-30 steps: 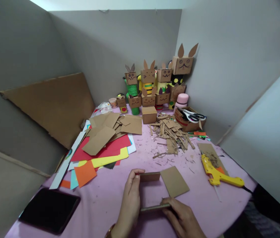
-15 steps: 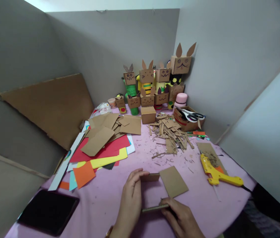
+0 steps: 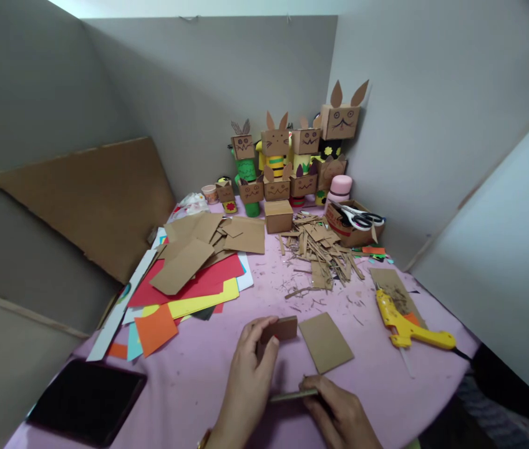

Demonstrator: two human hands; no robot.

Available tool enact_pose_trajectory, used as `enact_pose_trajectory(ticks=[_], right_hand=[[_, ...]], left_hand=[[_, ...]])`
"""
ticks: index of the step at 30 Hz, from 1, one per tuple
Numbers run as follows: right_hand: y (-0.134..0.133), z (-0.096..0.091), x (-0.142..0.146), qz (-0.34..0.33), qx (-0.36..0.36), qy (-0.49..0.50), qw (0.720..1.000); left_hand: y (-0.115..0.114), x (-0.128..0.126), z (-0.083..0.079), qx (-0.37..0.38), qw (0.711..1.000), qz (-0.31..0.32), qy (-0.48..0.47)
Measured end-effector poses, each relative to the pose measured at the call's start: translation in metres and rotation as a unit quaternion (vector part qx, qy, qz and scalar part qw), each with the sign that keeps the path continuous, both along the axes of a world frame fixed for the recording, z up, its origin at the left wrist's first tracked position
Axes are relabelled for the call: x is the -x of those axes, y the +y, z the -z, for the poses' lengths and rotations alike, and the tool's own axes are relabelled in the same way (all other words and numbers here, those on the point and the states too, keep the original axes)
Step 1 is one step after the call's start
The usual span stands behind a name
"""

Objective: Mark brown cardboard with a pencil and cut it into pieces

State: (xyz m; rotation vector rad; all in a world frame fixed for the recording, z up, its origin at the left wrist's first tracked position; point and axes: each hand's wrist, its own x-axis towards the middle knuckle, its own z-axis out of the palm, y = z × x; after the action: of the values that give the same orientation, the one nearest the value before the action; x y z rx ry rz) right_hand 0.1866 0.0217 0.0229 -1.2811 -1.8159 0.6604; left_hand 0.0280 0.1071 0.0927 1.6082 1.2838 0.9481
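My left hand (image 3: 248,371) curls its fingers round the left end of a small upright cardboard piece (image 3: 286,328), with the thumb held apart on the near side. Closer to me, a second cardboard piece (image 3: 290,395) shows mostly its thin edge. My right hand (image 3: 342,408) pinches the right end of that one. Whether the two pieces join behind my left hand is hidden. A flat cardboard rectangle (image 3: 326,342) lies on the pink tablecloth (image 3: 189,393), just beyond my right hand.
At right lies a yellow glue gun (image 3: 398,324) beside a cardboard scrap. Cardboard strips (image 3: 323,246) heap up mid-table. Coloured paper (image 3: 156,329) and cardboard sheets (image 3: 184,265) spread left, near a black tablet (image 3: 89,399). Several cardboard animal figures (image 3: 276,143) and scissors (image 3: 362,217) stand behind.
My left thumb has lifted away from the fingers, and the far cardboard piece now shows more of its face. My right hand keeps its pinch; the whole view shifts slightly.
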Motion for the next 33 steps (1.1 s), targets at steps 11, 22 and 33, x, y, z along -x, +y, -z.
enact_pose_trajectory(ticks=[11, 22, 33], right_hand=[[0.001, -0.004, -0.009, -0.023, -0.004, -0.001, 1.000], [0.006, -0.006, -0.005, -0.019, -0.012, -0.001, 1.000], [0.005, -0.012, -0.005, -0.022, 0.040, -0.002, 0.999]], left_hand=[[-0.001, -0.002, 0.004, -0.012, 1.000, 0.001, 0.024], [-0.003, 0.002, -0.004, 0.021, 0.998, 0.043, 0.030], [-0.002, 0.009, -0.004, 0.069, 0.990, 0.103, 0.063]])
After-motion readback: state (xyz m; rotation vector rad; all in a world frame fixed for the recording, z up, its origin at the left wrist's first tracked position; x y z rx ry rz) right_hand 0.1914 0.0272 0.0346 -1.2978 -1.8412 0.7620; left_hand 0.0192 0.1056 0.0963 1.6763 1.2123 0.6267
